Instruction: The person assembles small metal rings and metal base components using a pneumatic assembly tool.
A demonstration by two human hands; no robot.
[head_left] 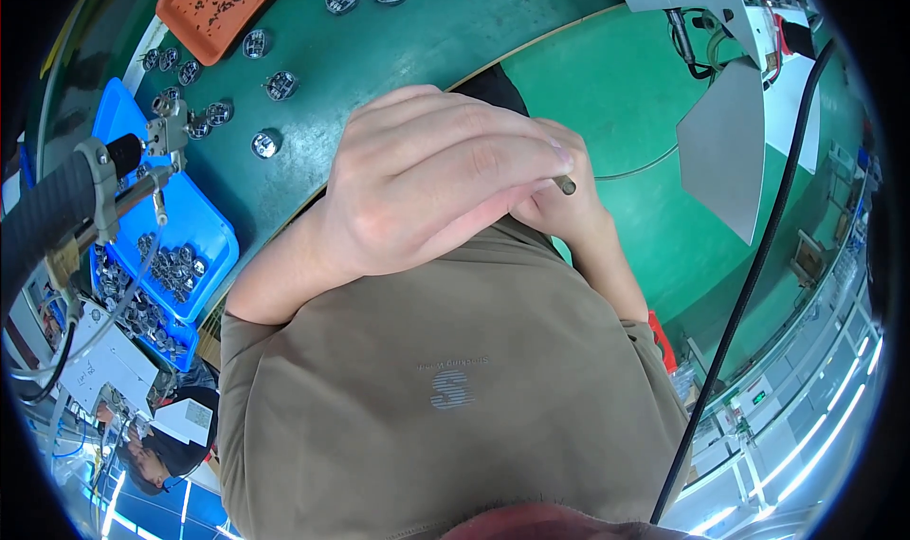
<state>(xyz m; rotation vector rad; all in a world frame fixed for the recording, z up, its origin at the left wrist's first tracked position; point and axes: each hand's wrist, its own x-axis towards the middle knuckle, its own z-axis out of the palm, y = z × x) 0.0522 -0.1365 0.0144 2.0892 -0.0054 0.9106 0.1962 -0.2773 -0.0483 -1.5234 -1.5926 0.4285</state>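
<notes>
In front of my chest, my left hand is closed, its fingers bent together and reaching across to my right hand. At the left fingertips the end of a thin brownish rod sticks out; the rest of it is hidden within the hands. My right hand lies partly behind the left one, its fingers curled and mostly covered, so what it grips cannot be made out. Nearest to the hands on the green bench are small round circuit-board parts, standing apart from each other.
An orange tray with small dark pieces lies at the far left. Blue bins with many metal parts stand left, behind a clamped metal fixture. A grey-panelled machine is at right, a black cable nearer. Another person sits lower left.
</notes>
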